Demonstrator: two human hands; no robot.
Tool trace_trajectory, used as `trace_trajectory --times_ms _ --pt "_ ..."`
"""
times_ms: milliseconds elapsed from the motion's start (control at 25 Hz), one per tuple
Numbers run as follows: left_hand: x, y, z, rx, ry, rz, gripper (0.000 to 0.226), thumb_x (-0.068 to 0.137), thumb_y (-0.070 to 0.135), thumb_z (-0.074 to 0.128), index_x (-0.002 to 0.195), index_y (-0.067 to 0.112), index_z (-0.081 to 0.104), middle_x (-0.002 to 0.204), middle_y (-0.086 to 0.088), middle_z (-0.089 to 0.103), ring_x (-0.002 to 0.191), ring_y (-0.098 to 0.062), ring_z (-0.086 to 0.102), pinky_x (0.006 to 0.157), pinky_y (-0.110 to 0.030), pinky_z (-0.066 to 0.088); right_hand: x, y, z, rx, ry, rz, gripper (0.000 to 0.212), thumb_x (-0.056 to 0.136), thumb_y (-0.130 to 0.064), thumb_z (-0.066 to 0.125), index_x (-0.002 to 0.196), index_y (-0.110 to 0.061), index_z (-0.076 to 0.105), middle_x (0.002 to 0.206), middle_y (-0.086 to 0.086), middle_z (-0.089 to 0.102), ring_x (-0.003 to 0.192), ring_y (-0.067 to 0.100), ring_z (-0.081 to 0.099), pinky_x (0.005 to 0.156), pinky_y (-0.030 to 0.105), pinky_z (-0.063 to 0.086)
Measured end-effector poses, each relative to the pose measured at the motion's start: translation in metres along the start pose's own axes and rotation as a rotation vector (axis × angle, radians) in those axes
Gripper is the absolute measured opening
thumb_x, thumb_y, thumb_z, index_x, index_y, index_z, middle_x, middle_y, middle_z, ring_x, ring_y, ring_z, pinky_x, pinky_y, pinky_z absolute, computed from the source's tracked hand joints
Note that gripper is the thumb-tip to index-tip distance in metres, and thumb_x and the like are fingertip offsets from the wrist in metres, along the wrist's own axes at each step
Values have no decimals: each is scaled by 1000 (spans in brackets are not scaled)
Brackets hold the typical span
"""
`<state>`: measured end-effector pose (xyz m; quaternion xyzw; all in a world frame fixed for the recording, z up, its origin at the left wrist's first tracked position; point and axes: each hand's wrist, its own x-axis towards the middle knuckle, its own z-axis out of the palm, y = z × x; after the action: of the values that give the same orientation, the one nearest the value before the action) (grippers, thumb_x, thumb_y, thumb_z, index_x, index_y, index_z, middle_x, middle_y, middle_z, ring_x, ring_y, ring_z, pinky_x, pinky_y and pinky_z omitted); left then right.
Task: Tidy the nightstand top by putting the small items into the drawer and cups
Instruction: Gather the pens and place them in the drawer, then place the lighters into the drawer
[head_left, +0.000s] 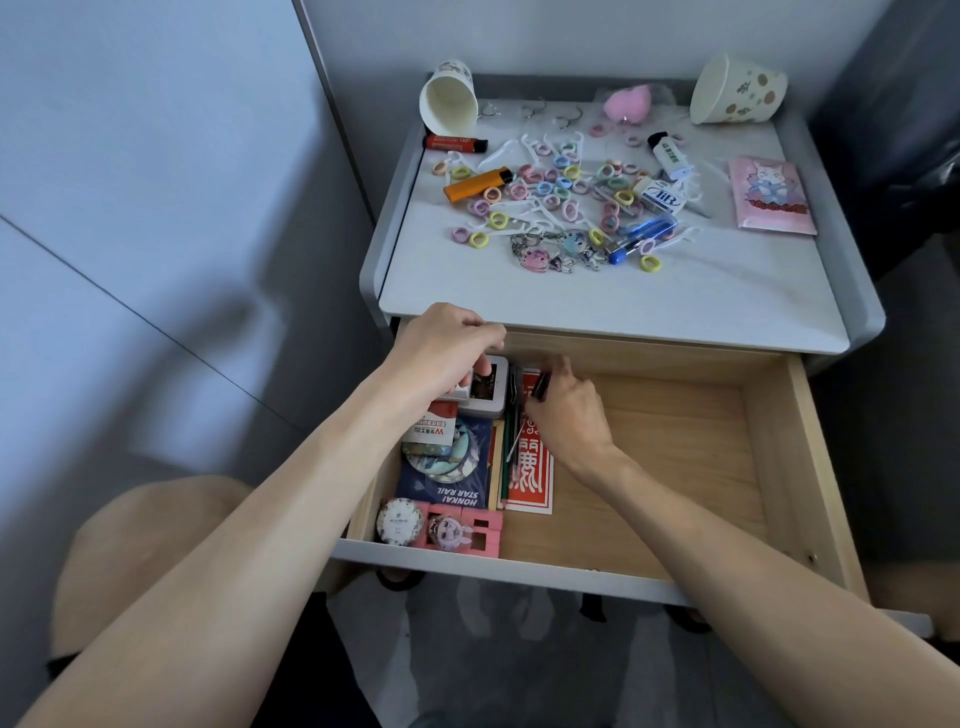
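Forearms reach from the near edge into the open drawer (810, 467), which stands pulled out below the nightstand top (623, 296). Left hand (441, 353) at drawer's back left corner: grip curled, thumb and fingers closed on a small card (467, 385) over a white tin (493, 389). Right hand (569, 410) just beside it, grip pinched on a slim dark object (540, 387) above a red paper (530, 467); what the object is cannot be told. Along drawer's left side, back to front: blue box (447, 493), round tin (400, 519), pink holder (485, 538). Right half of drawer shows bare wood. Nightstand top, small items not yet put away: hair ties (563, 182) and floss picks (535, 150) scattered over the middle, orange lighter (478, 184) toward the left edge, red lighter (456, 144) behind it, white lighter (670, 156) and eraser (660, 195) right of centre, keychains (556, 254) nearest the front, pink packet (771, 195) at the right edge. Left cup (449, 101) lies tipped at the back left corner, mouth toward the camera; right cup (737, 91) is tipped at the back right corner. Both cups look unfilled.
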<state>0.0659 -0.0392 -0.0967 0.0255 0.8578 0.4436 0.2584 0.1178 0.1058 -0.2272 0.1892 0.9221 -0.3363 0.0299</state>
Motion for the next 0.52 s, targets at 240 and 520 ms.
trace_trajectory --times_ms 240,520 --pt "1 1 1 1 -3 2 19 93 28 58 93 15 73 65 2 64 49 -9 48 46 -20 36 -5 -1 0 37 -24 -13 32 88 -4 58 119 -2 50 84 16 69 72 32 70 56 33 58" --pt "4 2 0 2 -4 11 20 93 28 58 95 15 73 67 0 65 52 -11 49 48 -21 36 -3 3 6 85 -6 -29 21 89 -5 56 109 -5 55 85 15 69 72 32 71 60 43 60"
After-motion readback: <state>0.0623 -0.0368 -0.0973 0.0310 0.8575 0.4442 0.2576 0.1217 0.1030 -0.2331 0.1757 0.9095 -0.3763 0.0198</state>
